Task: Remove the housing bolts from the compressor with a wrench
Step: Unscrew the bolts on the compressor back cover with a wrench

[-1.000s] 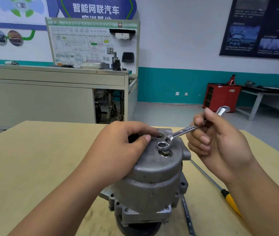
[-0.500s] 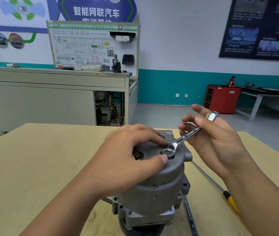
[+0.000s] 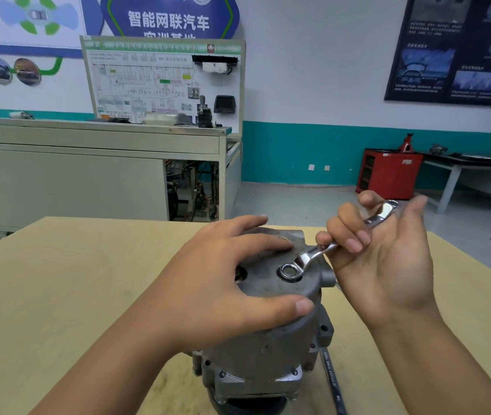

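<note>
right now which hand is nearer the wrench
Right. The right hand holds the wrench by its handle, fingers curled over it. The left hand rests on top of the compressor, beside the wrench's ring end, apparently not touching it.

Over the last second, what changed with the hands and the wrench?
The right hand loosened its fist on the wrench, turning palm-up with fingers loosely curled over the handle. The left hand spread wider, its thumb sliding down the side of the compressor. The ring end stays on top; the compressor has not moved.
</note>
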The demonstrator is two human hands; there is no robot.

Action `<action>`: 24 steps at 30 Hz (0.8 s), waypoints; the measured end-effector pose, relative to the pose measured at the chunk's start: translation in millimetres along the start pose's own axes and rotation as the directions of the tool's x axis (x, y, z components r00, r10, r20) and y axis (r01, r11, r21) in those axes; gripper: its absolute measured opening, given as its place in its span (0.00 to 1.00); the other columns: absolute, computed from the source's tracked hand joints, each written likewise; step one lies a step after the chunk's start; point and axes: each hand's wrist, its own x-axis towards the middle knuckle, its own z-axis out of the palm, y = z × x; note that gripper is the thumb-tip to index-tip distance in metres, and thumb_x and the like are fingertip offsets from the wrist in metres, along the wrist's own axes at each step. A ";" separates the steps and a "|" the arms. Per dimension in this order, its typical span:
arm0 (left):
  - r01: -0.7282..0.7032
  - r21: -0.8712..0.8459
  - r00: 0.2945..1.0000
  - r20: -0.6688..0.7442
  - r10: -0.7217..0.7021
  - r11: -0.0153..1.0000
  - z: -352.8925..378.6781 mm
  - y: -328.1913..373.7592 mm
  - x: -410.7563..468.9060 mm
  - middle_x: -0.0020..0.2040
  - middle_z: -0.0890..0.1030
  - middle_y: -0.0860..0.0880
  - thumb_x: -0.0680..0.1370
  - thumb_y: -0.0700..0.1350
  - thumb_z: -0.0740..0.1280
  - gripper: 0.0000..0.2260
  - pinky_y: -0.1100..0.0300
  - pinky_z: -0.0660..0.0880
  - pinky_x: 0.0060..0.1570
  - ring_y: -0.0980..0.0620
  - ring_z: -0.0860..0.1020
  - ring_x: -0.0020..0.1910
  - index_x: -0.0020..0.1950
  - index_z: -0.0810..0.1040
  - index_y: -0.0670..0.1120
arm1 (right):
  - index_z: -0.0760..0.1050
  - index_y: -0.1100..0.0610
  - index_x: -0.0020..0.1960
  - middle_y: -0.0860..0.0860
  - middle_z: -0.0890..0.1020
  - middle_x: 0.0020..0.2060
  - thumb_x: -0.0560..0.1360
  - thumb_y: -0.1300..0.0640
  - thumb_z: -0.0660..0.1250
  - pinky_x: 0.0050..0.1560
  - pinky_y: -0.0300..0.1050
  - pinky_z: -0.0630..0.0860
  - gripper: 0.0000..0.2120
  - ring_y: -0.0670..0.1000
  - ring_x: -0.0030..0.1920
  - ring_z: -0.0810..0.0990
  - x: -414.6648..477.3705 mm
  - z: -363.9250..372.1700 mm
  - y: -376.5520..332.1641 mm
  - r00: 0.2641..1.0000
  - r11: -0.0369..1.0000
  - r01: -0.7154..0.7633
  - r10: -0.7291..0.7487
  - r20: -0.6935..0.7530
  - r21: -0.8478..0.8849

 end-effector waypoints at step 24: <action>0.016 0.137 0.998 0.066 -0.025 0.990 1.1 -2.7 5.5 0.63 0.65 0.65 0.53 0.76 0.57 0.48 0.66 0.64 0.60 0.64 0.62 0.63 0.73 0.56 0.65 | 0.58 0.55 0.29 0.48 0.56 0.19 0.80 0.38 0.44 0.19 0.31 0.58 0.28 0.47 0.17 0.55 23.7 23.5 -10.3 0.899 0.983 -0.180 0.175 -0.402 0.023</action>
